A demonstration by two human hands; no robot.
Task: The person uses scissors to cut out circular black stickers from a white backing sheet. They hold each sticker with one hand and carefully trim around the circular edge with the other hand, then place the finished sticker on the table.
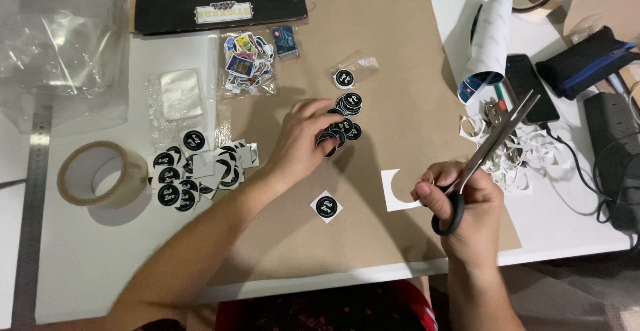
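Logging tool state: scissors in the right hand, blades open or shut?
Shut. The scissors show one closed metal strip pointing up-right, no gap between blades; the right hand has its fingers through the black handles.

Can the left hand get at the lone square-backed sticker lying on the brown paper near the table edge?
Probably yes: the left hand rests on the round stickers, and the square sticker lies uncovered just below it.
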